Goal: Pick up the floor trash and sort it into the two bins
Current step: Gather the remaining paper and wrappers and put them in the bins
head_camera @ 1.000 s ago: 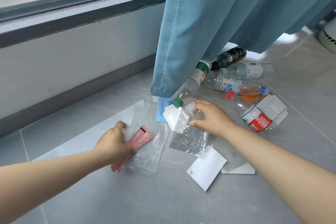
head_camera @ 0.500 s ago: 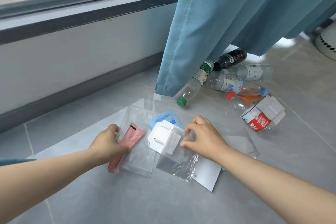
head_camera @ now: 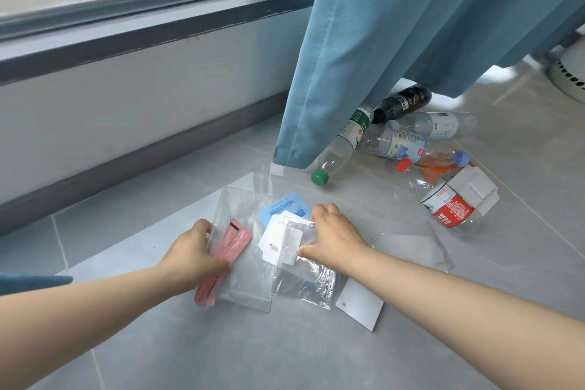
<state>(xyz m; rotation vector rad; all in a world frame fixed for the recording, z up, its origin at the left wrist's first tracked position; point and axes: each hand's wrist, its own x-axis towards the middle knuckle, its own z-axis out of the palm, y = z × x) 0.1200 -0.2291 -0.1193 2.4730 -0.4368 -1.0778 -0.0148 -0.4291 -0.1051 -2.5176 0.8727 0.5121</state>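
Note:
Flat trash lies on the grey floor in front of me. My left hand (head_camera: pixel 193 255) grips a pink wrapper (head_camera: pixel 226 255) together with the edge of a clear plastic bag (head_camera: pixel 247 279). My right hand (head_camera: pixel 335 239) pinches a crinkled clear bag (head_camera: pixel 305 283) with white card pieces (head_camera: pixel 278 239) at its top. A light blue packet (head_camera: pixel 286 206) peeks out behind them. A white card (head_camera: pixel 359 304) lies by my right forearm. No bin is in view.
Several plastic bottles (head_camera: pixel 392 144) lie under the blue curtain (head_camera: pixel 411 35) at the right, one with a green cap (head_camera: pixel 319 177), one with a red label (head_camera: pixel 451 207). Another clear bag (head_camera: pixel 414 245) lies right of my wrist. A wall and window run along the left.
My right hand has dragged the crinkled bag and white pieces toward me and to the left, next to the bag under my left hand. The blue packet came along.

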